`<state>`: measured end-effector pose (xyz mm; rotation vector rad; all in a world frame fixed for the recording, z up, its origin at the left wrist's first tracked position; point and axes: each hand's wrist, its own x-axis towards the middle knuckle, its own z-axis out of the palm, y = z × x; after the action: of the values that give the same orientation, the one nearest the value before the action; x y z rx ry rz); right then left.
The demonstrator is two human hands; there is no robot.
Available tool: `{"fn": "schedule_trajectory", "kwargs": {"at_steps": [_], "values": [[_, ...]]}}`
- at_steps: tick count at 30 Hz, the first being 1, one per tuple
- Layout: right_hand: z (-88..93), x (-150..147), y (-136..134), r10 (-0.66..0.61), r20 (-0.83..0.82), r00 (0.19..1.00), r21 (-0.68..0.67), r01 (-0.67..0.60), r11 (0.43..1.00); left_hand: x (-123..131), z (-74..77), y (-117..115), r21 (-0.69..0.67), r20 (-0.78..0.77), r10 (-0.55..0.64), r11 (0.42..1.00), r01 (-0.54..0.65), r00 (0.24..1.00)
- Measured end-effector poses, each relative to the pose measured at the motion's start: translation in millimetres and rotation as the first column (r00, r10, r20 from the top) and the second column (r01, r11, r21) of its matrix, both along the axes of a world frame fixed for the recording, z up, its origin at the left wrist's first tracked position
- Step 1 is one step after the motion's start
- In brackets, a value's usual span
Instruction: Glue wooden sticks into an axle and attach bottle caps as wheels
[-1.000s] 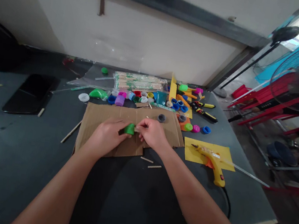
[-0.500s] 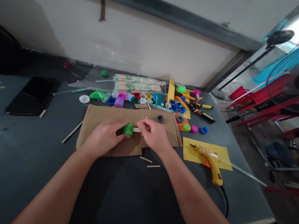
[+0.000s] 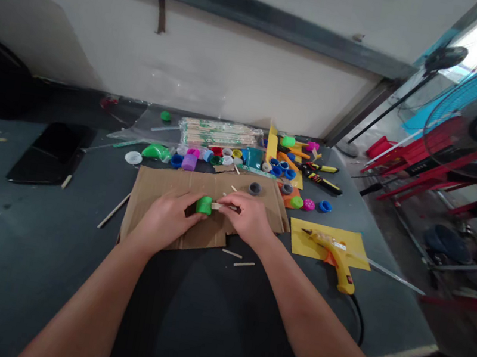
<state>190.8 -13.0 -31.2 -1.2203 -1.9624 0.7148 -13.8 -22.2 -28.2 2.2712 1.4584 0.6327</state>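
Left hand (image 3: 165, 216) pinches a green cap (image 3: 204, 204), right hand (image 3: 248, 217) a stick (image 3: 215, 205) beside it (lining up, maybe). Next likely needs steadiness.

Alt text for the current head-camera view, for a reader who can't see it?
The left hand holds a green plastic cap over a cardboard sheet while the right hand pinches a small wooden stick beside it. Behind are colorful caps and a bagged bundle of wooden sticks; at right, a yellow glue gun lies on a yellow sheet.
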Motion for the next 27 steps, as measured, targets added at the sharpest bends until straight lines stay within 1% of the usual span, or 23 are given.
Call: {"fn": "schedule_trajectory", "kwargs": {"at_steps": [10, 15, 27], "values": [[-10.6, -2, 3, -0.020, -0.059, 0.998, 0.108, 0.027, 0.994, 0, -3.7, 2, -0.043, 0.052, 0.048, 0.998, -0.046, 0.997], [-14.2, -3, 4, -0.032, -0.082, 0.996, 0.111, 0.041, 0.993, -1, -3.0, 2, -0.046, 0.047, 0.052, 0.998, -0.050, 0.998], [-16.5, -5, 6, -0.043, -0.082, 0.996, 0.088, 0.050, 0.995, -1, -3.2, 2, -0.056, 0.030, 0.070, 0.996, -0.069, 0.997]]}}
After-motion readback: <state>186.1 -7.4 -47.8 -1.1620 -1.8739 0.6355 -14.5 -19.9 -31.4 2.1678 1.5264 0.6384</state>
